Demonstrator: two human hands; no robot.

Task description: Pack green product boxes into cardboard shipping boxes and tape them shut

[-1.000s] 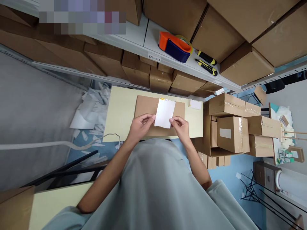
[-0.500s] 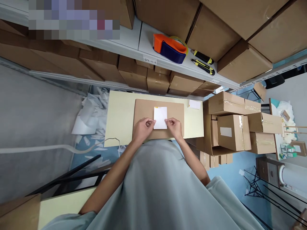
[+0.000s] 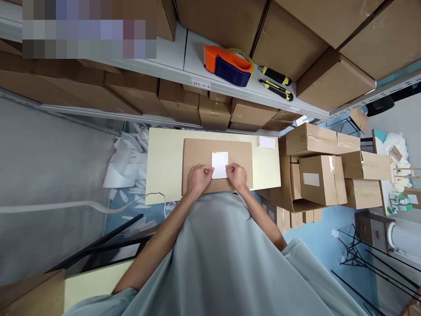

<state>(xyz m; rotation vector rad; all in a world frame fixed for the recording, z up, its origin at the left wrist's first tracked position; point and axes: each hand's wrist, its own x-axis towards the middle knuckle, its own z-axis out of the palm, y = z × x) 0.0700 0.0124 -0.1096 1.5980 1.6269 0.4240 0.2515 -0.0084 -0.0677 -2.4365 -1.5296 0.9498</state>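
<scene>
Between my hands is a white label (image 3: 220, 165) with a small yellow mark along its top edge, over a flat brown cardboard box (image 3: 200, 151). My left hand (image 3: 199, 179) pinches the label's left edge near the lower corner, fingers curled. On the opposite edge, my right hand (image 3: 237, 175) pinches it in the same way. Whether the label touches the cardboard I cannot tell. The cardboard lies on a pale yellow table (image 3: 164, 166), and a small stack of white labels (image 3: 266, 142) rests at the table's far right corner.
Above the table's far side runs a shelf (image 3: 171, 52) with an orange and blue tape dispenser (image 3: 228, 66) and two yellow-black utility knives (image 3: 276, 83). Stacked cardboard boxes (image 3: 322, 180) stand to the right. Scrap paper (image 3: 126, 158) and a white cable (image 3: 92, 204) are at the left.
The label and both hands have shifted slightly down toward my body, with the pinch kept on both edges. The camera view has moved a little.
</scene>
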